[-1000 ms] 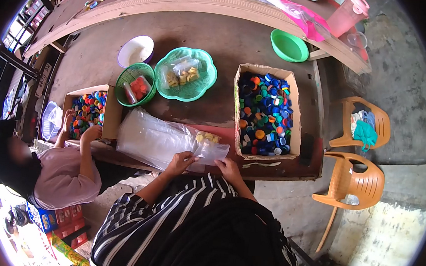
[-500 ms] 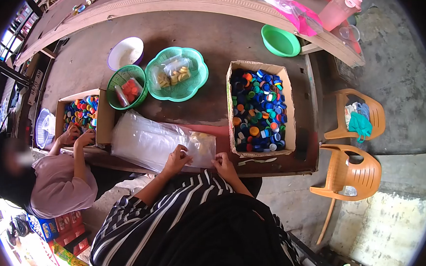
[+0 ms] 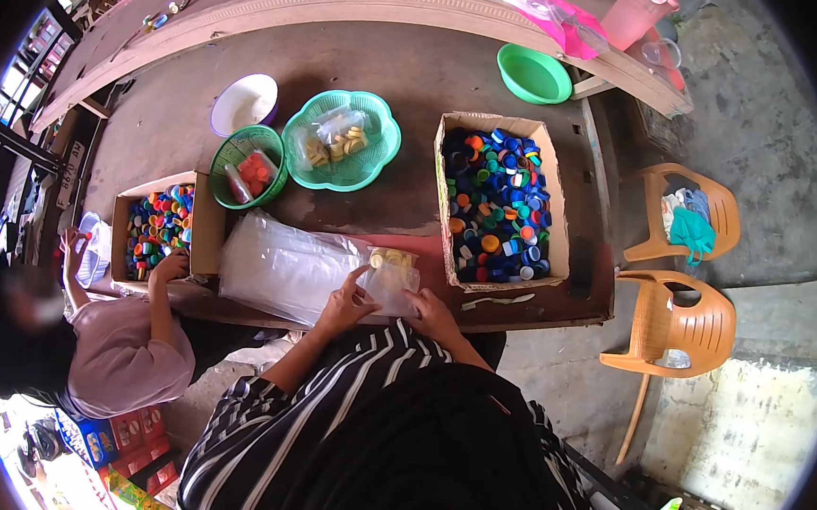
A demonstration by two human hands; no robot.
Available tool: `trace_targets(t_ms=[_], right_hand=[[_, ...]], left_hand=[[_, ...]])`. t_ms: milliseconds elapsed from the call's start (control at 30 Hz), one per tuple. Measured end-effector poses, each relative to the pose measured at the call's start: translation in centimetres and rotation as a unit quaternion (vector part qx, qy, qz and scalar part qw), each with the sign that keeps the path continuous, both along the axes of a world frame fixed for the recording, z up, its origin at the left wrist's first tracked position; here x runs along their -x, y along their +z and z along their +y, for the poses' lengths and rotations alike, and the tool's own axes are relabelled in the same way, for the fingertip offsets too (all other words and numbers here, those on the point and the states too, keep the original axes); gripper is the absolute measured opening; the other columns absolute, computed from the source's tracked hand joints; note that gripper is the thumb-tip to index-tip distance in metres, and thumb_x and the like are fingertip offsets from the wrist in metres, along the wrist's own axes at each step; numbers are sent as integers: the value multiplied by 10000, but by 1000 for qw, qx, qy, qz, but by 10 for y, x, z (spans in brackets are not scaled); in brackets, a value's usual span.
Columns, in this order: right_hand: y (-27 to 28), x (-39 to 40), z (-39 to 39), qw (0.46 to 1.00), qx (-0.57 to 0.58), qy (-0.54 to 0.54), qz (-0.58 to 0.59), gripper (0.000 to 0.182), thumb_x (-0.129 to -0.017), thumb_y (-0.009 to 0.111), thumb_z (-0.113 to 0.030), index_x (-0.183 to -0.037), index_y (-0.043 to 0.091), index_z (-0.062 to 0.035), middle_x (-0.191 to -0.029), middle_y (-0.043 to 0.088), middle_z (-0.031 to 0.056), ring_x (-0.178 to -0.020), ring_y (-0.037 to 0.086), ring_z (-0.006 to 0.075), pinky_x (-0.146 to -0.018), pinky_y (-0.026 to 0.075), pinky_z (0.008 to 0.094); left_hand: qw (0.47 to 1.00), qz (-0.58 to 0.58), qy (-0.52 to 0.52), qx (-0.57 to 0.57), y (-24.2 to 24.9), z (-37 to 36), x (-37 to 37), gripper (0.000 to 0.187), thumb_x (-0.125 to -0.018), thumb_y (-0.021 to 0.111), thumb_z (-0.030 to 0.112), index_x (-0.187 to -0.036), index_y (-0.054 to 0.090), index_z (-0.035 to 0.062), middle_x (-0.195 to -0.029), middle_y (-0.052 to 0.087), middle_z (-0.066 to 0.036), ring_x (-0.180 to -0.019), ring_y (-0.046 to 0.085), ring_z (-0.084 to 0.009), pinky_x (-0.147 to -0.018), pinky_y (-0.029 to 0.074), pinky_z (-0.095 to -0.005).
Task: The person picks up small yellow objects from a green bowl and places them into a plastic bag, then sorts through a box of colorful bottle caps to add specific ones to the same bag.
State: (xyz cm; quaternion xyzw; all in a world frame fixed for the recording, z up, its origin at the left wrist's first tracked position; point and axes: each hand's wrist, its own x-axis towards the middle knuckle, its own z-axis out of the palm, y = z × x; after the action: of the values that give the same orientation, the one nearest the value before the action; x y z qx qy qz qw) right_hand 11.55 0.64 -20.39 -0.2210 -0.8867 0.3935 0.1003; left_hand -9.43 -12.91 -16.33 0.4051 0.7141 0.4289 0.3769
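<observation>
A small clear plastic bag (image 3: 394, 275) with yellow caps in its far end lies at the front of the table. My left hand (image 3: 346, 306) is at the bag's near left side, thumb and fingers curved round its edge. On the right side my right hand (image 3: 431, 315) pinches the bag's near edge. Left of the small bag lies a stack of large clear plastic sheets or bags (image 3: 284, 267). Beyond, a teal basket (image 3: 338, 180) holds bags of yellow caps, and a green basket (image 3: 227, 185) holds bagged red caps.
A cardboard box (image 3: 557, 209) of mixed caps stands right. At left, a co-worker (image 3: 131, 359) reaches toward another cap box (image 3: 207, 231). A white bowl (image 3: 246, 104), a green bowl (image 3: 535, 72) and a raised wooden rail (image 3: 350, 3) lie beyond. Chairs (image 3: 674, 321) stand right.
My right hand has shifted slightly right and the near part of the small bag has folded or bunched between my hands. The co-worker's one hand has moved from the box to the left, holding something red.
</observation>
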Motion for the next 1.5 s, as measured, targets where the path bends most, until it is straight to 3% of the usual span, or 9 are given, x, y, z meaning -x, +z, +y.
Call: trace_targets(t_ms=[67,267,467,667,933,1067,1233,1300,1500], right_hand=[[-3,-1,-2,1000,-21,-2,9,642,-737,782,-143,-1350,588,-139,-933,532,129,-853,593,312,-747,510,404],[4,5,-4,998,-59,2,12,343,-766,768,-142,-1106,735,-105,-918,549,129,-840,599,311,-711,515,410],[-3,7,-4,994,-83,-8,72,187,-787,749,-132,-966,743,-77,-943,568,104,-914,578,305,-780,494,405],[-10,8,8,993,-105,5,44,110,-850,710,-161,-903,709,-64,-990,622,107,-903,581,314,-796,485,409],[-24,17,1,954,153,-253,45,229,-946,634,-202,-1050,529,-26,-885,660,173,-886,663,418,-746,517,461],[-24,20,7,963,116,-244,-4,292,-920,672,-239,-1034,495,-36,-882,660,196,-832,683,409,-713,527,436],[-16,23,11,957,223,-187,10,427,-841,760,-303,-1097,554,-29,-940,671,176,-893,677,367,-755,523,409],[-7,22,9,973,165,-163,2,470,-804,786,-316,-1121,579,-37,-973,667,153,-918,660,349,-782,513,411],[3,28,18,991,46,-127,-5,338,-793,760,-241,-1039,647,-39,-957,619,135,-957,602,339,-822,487,426]], left_hand=[[994,83,-47,-56,2,-4,-3,798,-717,830,61,-1426,466,93,-958,657,-139,-841,684,-243,-756,563,-358],[988,122,-94,-3,-27,-19,4,356,-704,797,24,-1049,714,44,-1033,574,-145,-882,631,-321,-798,536,-421],[962,245,-108,-61,-17,-17,12,69,-762,760,89,-773,717,36,-1049,597,-120,-995,593,-312,-850,499,-417],[927,287,-172,-168,1,0,25,100,-820,726,163,-828,686,71,-1047,664,-87,-1017,579,-296,-878,464,-440],[962,266,-61,-24,-39,27,23,164,-880,678,243,-934,609,105,-803,669,-62,-874,634,-271,-866,417,-444],[979,200,-1,35,-31,40,21,213,-861,704,273,-944,593,110,-731,644,-46,-847,644,-286,-861,413,-463],[944,325,-47,18,-25,40,26,260,-844,725,304,-967,608,107,-865,652,-52,-934,619,-281,-851,418,-454],[934,351,-71,-18,-16,36,26,333,-833,734,326,-1069,631,115,-1105,612,-85,-1051,562,-300,-883,425,-453],[909,373,-163,-91,-6,36,20,481,-760,774,298,-1188,625,138,-1300,501,-94,-1162,497,-324,-983,395,-474]])
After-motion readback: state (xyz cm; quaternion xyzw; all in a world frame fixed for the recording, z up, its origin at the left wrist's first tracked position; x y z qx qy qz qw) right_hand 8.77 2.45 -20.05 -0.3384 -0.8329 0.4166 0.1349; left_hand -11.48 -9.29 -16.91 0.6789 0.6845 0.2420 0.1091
